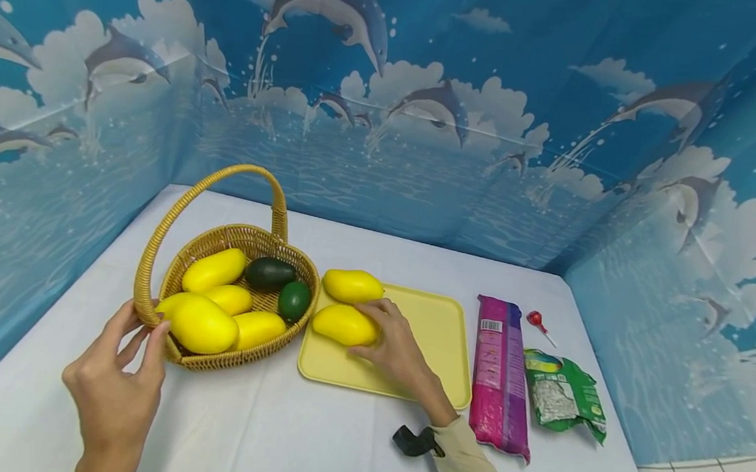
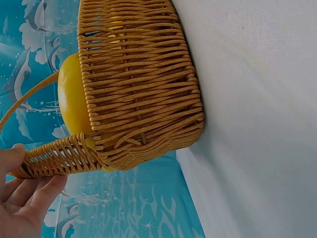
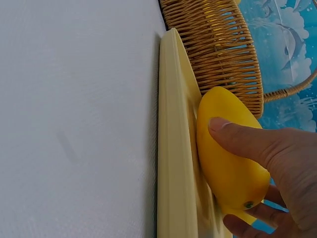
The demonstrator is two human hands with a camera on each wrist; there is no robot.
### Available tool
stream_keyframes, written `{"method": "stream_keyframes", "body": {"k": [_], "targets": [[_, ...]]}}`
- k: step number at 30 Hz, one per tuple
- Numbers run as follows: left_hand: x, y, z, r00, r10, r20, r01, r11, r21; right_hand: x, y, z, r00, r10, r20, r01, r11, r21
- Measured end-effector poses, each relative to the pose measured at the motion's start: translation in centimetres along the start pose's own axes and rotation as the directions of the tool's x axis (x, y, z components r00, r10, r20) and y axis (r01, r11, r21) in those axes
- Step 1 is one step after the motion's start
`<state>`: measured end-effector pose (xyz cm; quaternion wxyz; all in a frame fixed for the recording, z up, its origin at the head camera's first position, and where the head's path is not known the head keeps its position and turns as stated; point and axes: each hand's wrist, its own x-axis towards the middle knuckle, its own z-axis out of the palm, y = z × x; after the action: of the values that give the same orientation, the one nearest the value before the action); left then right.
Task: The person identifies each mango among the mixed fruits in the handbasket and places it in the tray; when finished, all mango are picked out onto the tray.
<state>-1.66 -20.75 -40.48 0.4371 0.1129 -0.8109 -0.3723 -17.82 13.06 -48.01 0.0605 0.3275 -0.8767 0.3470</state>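
My left hand (image 1: 120, 379) grips the lower left end of the handle on a woven wicker basket (image 1: 234, 364), thumb on one side and fingers on the other in the left wrist view. Inside the basket are several yellow mangoes (image 1: 201, 323), a dark avocado (image 1: 270, 273) and a smaller green fruit (image 1: 293, 301). With thumb and fingers around it, my right hand (image 1: 397, 347) holds a yellow mango (image 3: 230, 148) low over the pale yellow tray (image 1: 433, 337). Just behind it, another mango (image 1: 351, 286) lies at the tray's far left corner.
Right of the tray lies a long pink and purple packet (image 1: 500, 379). Beyond it are a green bag (image 1: 564, 395) and a red lollipop (image 1: 536, 320). A black strap-like piece (image 1: 414, 441) sits at my right wrist. Dolphin-print curtains (image 1: 386, 133) enclose the white table.
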Motion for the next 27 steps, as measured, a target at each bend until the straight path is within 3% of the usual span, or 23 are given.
{"method": "stream_keyframes", "body": {"k": [27], "targets": [[-0.07, -0.05, 0.00, 1.000, 0.013, -0.004, -0.013, 1.000, -0.011, 0.14, -0.36, -0.08, 1.000, 0.006, 0.007, -0.006, 1.000, 0.016]]}}
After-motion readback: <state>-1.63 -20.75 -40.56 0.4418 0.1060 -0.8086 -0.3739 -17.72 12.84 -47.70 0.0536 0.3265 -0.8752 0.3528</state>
